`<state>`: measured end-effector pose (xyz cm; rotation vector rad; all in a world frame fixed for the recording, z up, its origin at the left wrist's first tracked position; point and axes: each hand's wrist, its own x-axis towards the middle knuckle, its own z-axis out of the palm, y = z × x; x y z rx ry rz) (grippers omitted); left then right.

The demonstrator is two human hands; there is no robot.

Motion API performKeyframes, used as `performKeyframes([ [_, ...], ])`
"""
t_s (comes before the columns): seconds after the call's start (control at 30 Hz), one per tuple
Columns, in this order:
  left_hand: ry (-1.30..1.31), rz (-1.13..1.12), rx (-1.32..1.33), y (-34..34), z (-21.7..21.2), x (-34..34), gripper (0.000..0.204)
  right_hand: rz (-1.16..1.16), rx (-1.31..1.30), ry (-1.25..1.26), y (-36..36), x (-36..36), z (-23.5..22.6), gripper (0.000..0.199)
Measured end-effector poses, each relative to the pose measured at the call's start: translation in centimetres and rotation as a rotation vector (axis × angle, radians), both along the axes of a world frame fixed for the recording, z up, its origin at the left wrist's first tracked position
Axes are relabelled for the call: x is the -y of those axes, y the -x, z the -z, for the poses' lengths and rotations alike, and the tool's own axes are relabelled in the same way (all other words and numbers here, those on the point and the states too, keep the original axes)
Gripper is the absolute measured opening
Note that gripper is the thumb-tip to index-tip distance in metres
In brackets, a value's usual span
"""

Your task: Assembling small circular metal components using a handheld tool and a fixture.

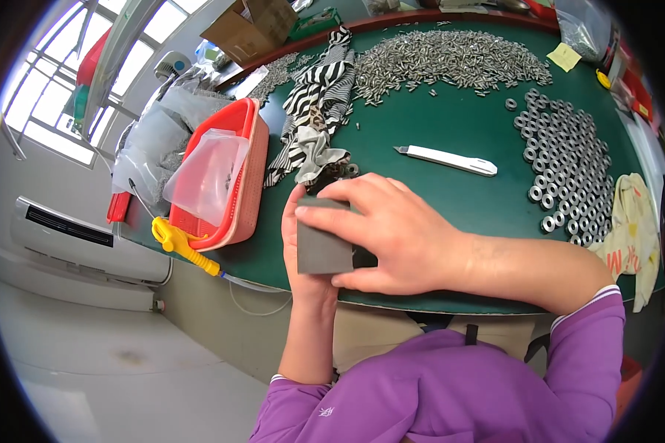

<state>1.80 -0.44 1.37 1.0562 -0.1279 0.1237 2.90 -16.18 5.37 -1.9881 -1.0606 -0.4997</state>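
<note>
A dark grey rectangular block [324, 244] is held between my two hands near the front edge of the table. My right hand [395, 232] grips it from the right, its fingers over the top and its thumb low by the near side. On the block's left side, my left hand [291, 240] is wrapped against it, most of its fingers hidden behind the block. Something black shows under my right palm; I cannot make out what it is. Just beyond my hands lies a bunched zebra-striped cloth [321, 88]. A white utility knife [451, 160] rests on the green tabletop [428, 196].
Many metal rings [561, 170] stand in rows at the right, beside a pale glove [632, 221]. A heap of small metal pins [451, 59] lies at the back. To the left are a red basket [255, 162] with plastic bags and a yellow air gun [177, 240].
</note>
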Motion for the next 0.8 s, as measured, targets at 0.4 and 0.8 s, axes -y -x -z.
performKeyframes([
  [0.4, 0.198, 0.206, 0.005, -0.6, 0.6, -1.1, 0.048, 0.323, -0.146, -0.054, -3.3, 2.4, 0.3, 0.067],
  [0.8, 0.168, 0.192, 0.005, -0.6, 1.3, -1.3, 0.031, 0.239, -0.108, -0.020, -3.1, 2.2, 0.4, 0.069],
])
